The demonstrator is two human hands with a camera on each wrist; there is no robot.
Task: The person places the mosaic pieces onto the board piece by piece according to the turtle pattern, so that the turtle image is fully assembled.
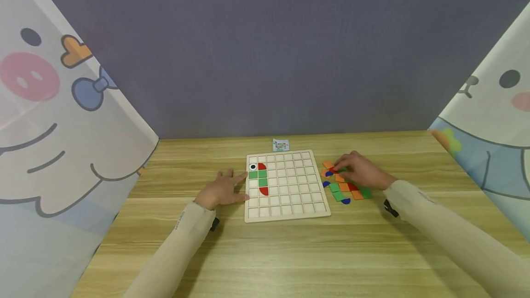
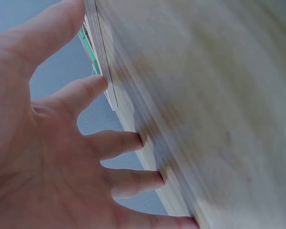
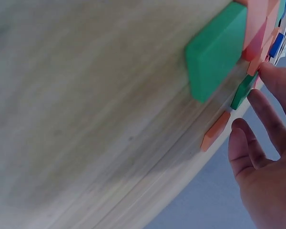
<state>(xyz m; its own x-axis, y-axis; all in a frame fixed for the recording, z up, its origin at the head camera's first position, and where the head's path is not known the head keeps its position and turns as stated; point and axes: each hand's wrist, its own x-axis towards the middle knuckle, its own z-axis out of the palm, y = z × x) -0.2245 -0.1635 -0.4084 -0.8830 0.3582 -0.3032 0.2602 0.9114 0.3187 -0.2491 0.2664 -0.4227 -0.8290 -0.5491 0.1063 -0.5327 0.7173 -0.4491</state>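
Observation:
My left hand [image 1: 221,190] has its fingers spread at the left edge of a wooden grid board [image 1: 290,219]. Thumb and index fingertip touch the board's side, and the other fingertips rest on the table. On the board lie an eye tile [image 1: 253,167], two red quarter-round pieces [image 1: 262,166] and several green squares [image 1: 262,182]. Right of the board, my right hand [image 1: 362,170] reaches into loose pieces, fingers bent loosely. Its fingertips are right at a red piece [image 1: 332,169], close to a green tile [image 3: 244,90]; a gap shows between thumb and index finger.
Several orange squares [image 1: 357,195], green squares [image 1: 338,196] and blue rounded pieces [image 1: 345,201] lie around the right hand. A small printed card [image 1: 280,145] lies behind the board. A grey partition [image 1: 290,59] stands along the table's back edge, with cartoon-print cloths [image 1: 62,151] at both sides.

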